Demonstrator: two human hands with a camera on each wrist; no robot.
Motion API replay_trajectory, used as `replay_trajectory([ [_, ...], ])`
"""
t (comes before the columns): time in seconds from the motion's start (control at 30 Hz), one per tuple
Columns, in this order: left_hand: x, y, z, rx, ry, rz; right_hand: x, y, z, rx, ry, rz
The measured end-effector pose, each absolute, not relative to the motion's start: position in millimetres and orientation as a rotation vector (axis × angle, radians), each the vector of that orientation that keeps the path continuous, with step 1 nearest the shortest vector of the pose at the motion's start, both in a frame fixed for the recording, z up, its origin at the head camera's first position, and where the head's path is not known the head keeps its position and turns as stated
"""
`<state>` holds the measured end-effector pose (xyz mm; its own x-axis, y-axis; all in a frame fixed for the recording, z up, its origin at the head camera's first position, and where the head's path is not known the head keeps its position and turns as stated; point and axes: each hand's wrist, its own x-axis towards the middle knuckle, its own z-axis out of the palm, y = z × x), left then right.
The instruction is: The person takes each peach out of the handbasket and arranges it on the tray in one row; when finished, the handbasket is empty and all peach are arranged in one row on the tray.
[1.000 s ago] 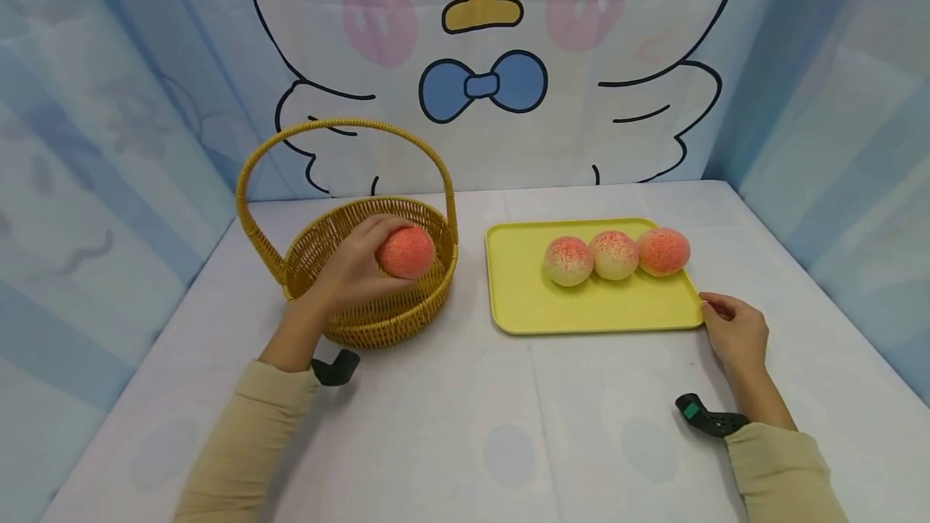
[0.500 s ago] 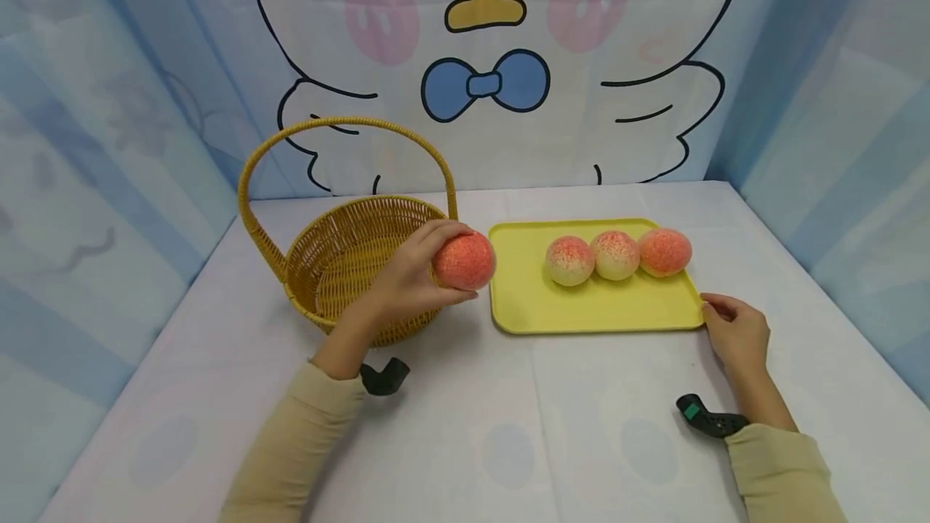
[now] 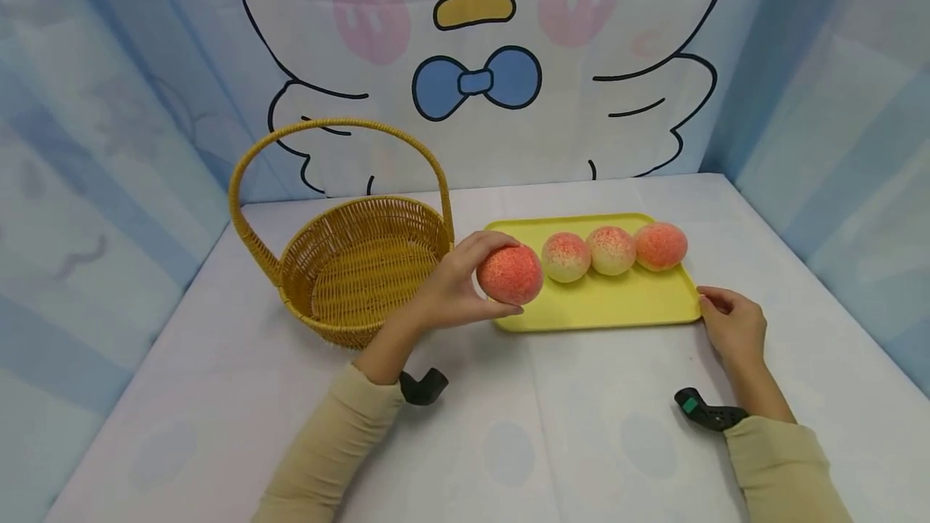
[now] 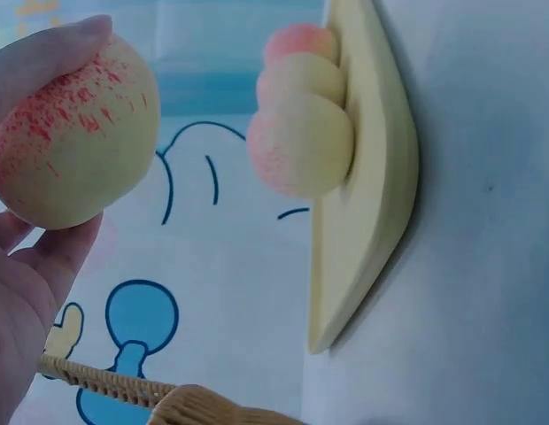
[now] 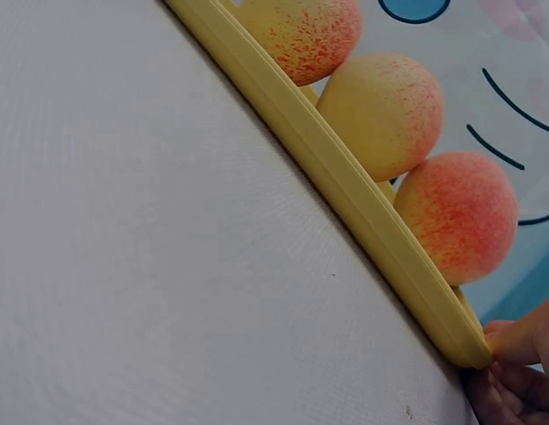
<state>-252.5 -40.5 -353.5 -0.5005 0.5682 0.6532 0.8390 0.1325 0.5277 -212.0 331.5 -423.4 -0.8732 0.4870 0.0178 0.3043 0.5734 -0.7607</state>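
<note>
Lighting: bright, even, diffuse, from above; cool bluish cast. Shadows: soft and faint, a pale one under the left forearm on the table [image 3: 581,426], lower centre of the head frame, and a thin one along the tray [image 3: 617,309] edge. Glare: none. Head view: sharp at centre, mild softness and bending toward the corners. Left wrist view: near peach [image 4: 75,133] slightly soft, backdrop blurred. Right wrist view: cloth weave crisp at left, fingertips at lower right dim, blurred.
</note>
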Motion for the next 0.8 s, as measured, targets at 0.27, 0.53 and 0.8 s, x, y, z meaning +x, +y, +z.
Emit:
replay_trajectory([
  [0.27, -250, -32, -366, -1.334, -2.18, -1.372, -212, 330, -422, -0.671, -2.588, 1.183],
  [0.53, -249, -24, -377, -1.262, -2.292, -1.385, -211, 329, -423, -0.671, -2.587, 1.171],
  [0.8, -255, -18, -396, -1.061, -2.393, -1.516, -212, 330, -423, -0.668, -2.596, 1.153],
])
